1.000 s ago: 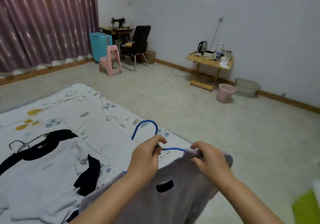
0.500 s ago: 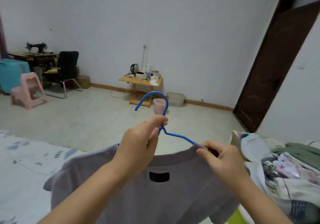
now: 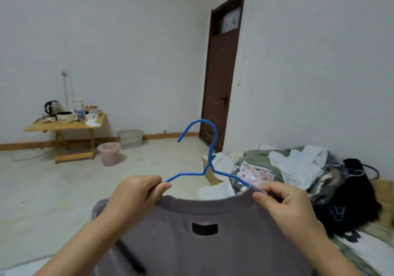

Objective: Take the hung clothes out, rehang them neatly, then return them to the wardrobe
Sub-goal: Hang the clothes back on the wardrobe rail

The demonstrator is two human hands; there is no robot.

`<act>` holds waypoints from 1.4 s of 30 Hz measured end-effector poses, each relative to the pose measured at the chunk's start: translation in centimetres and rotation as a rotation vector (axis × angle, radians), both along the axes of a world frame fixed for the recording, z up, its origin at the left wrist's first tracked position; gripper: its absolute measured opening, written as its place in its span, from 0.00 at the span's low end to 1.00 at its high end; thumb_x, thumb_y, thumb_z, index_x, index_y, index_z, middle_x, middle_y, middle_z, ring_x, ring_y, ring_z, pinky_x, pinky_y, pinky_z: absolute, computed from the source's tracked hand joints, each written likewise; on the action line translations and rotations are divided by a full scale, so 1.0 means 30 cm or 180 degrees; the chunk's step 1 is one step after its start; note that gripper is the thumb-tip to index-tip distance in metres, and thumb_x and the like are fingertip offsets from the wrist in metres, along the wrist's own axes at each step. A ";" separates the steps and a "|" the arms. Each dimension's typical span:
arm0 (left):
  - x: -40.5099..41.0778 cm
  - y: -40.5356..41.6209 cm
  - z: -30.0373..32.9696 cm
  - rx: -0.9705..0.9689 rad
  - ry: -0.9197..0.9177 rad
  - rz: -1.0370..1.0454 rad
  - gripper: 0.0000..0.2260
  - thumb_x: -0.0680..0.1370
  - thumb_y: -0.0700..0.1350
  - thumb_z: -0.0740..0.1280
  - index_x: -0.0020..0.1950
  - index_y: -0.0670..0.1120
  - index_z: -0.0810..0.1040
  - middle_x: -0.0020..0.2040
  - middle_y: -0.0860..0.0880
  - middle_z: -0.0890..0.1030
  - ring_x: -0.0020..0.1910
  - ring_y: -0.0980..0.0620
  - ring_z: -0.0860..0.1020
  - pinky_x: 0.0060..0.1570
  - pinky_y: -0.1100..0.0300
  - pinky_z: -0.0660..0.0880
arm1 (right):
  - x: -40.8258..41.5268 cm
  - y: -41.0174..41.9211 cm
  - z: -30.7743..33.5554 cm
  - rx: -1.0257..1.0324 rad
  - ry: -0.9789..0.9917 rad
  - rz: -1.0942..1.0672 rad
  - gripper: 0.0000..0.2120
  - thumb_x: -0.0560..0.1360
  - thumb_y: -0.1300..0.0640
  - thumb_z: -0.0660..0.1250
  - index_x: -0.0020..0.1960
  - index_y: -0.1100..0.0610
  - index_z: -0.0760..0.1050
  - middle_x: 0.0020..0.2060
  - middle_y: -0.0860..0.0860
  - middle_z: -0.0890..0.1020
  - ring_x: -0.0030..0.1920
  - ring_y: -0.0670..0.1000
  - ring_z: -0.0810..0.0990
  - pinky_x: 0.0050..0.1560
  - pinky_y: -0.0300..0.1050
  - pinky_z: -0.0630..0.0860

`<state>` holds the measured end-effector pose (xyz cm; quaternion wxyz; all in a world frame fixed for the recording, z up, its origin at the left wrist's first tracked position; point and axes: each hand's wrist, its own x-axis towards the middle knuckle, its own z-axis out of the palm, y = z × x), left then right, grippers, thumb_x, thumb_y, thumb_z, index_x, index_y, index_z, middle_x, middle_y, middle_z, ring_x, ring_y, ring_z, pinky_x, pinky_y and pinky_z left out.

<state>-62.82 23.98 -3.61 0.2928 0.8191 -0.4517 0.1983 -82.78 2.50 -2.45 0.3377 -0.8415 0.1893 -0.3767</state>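
A grey T-shirt (image 3: 202, 248) with a black neck label hangs in front of me on a blue wire hanger (image 3: 210, 154), whose hook stands upright above the collar. My left hand (image 3: 136, 196) grips the collar and the hanger's left arm. My right hand (image 3: 283, 203) pinches the collar's right side over the hanger's right arm. The hanger's ends are hidden inside the shirt. No wardrobe is in view.
A heap of clothes (image 3: 298, 169) with loose hangers lies on the bed at right. A dark brown door (image 3: 221, 71) stands shut ahead. At left are a wooden folding table (image 3: 64, 126) with a kettle and cups, a pink bin (image 3: 108, 154) and a clear tub (image 3: 130, 138).
My view has swung right, from the bed sheet and curtain to the door and clothes heap. The shirt and hanger were lifted off the bed. My left hand moved from the hanger's neck to the collar.
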 end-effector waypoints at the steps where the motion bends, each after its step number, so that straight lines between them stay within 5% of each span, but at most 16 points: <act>1: -0.017 -0.019 0.003 -0.0047 -0.0102 -0.0083 0.25 0.72 0.64 0.50 0.30 0.46 0.71 0.26 0.51 0.71 0.31 0.47 0.72 0.32 0.56 0.63 | -0.039 0.007 -0.002 -0.0020 0.0011 -0.0146 0.08 0.69 0.62 0.73 0.32 0.58 0.79 0.29 0.55 0.79 0.30 0.49 0.73 0.35 0.45 0.69; 6: -0.126 -0.131 0.019 -0.0397 -0.0380 -0.0576 0.24 0.72 0.59 0.53 0.26 0.43 0.72 0.22 0.47 0.73 0.22 0.49 0.71 0.24 0.60 0.60 | -0.250 0.047 0.004 -0.0108 0.0042 -0.0784 0.06 0.69 0.60 0.73 0.34 0.56 0.80 0.30 0.55 0.80 0.34 0.56 0.76 0.35 0.46 0.70; 13: -0.376 -0.307 0.036 -0.0747 -0.0837 -0.1211 0.24 0.76 0.59 0.54 0.26 0.46 0.73 0.22 0.50 0.73 0.19 0.52 0.71 0.22 0.68 0.51 | -0.658 0.086 0.050 -0.0420 0.0812 -0.1300 0.10 0.73 0.56 0.69 0.39 0.40 0.74 0.31 0.43 0.79 0.39 0.39 0.76 0.39 0.33 0.69; 20: -0.763 -0.493 0.028 -0.1069 -0.0838 -0.2141 0.33 0.80 0.62 0.43 0.26 0.45 0.71 0.21 0.49 0.72 0.19 0.52 0.72 0.25 0.71 0.50 | -1.145 0.158 0.045 0.0017 0.1566 -0.1705 0.13 0.75 0.58 0.66 0.33 0.55 0.69 0.28 0.45 0.70 0.32 0.41 0.67 0.35 0.39 0.63; 23: -0.964 -0.555 0.022 -0.1070 -0.0736 -0.2476 0.33 0.79 0.63 0.42 0.27 0.46 0.72 0.21 0.49 0.72 0.20 0.49 0.72 0.25 0.71 0.52 | -1.353 0.213 0.058 0.0152 0.1445 -0.1786 0.11 0.75 0.61 0.65 0.37 0.65 0.70 0.31 0.49 0.70 0.34 0.43 0.67 0.36 0.41 0.62; 29: -1.402 -0.649 0.024 -0.0954 -0.0386 -0.2944 0.18 0.75 0.56 0.55 0.33 0.47 0.73 0.26 0.51 0.74 0.28 0.52 0.70 0.22 0.64 0.60 | -1.763 0.308 0.113 0.0627 0.1285 -0.1773 0.16 0.75 0.59 0.65 0.30 0.49 0.69 0.27 0.42 0.69 0.31 0.38 0.66 0.35 0.33 0.62; 32: -1.621 -0.699 0.020 -0.0902 -0.0054 -0.3185 0.13 0.75 0.49 0.62 0.30 0.52 0.68 0.26 0.55 0.68 0.26 0.51 0.68 0.25 0.62 0.62 | -1.962 0.347 0.131 0.0889 0.1155 -0.1510 0.09 0.72 0.53 0.64 0.33 0.45 0.73 0.30 0.41 0.72 0.34 0.39 0.68 0.37 0.33 0.63; 34: -1.761 -0.728 0.024 -0.0870 0.0165 -0.3292 0.22 0.76 0.40 0.66 0.31 0.58 0.59 0.25 0.55 0.62 0.27 0.51 0.65 0.26 0.62 0.60 | -2.076 0.379 0.144 0.1252 0.0806 -0.1280 0.03 0.71 0.51 0.66 0.41 0.49 0.77 0.35 0.43 0.77 0.38 0.41 0.73 0.39 0.33 0.66; 37: -1.947 -0.768 0.032 -0.0805 0.0265 -0.3379 0.24 0.75 0.39 0.67 0.31 0.59 0.56 0.25 0.56 0.62 0.30 0.50 0.65 0.29 0.68 0.59 | -2.222 0.407 0.157 0.1884 0.0368 -0.1120 0.12 0.68 0.50 0.69 0.47 0.57 0.77 0.40 0.49 0.80 0.41 0.43 0.77 0.42 0.33 0.70; 39: -2.058 -0.799 0.047 -0.0782 0.0283 -0.3442 0.22 0.75 0.40 0.66 0.31 0.59 0.58 0.25 0.57 0.63 0.31 0.51 0.66 0.31 0.70 0.58 | -2.297 0.415 0.159 0.2089 0.0104 -0.1093 0.12 0.69 0.52 0.70 0.47 0.60 0.77 0.40 0.50 0.81 0.41 0.44 0.79 0.41 0.34 0.72; 42: -2.212 -0.858 0.059 -0.0620 0.0445 -0.3589 0.09 0.77 0.44 0.65 0.36 0.50 0.74 0.32 0.53 0.74 0.36 0.49 0.72 0.32 0.62 0.62 | -2.377 0.422 0.163 0.2243 -0.0206 -0.1367 0.12 0.69 0.57 0.68 0.48 0.64 0.75 0.38 0.52 0.81 0.39 0.46 0.80 0.39 0.35 0.73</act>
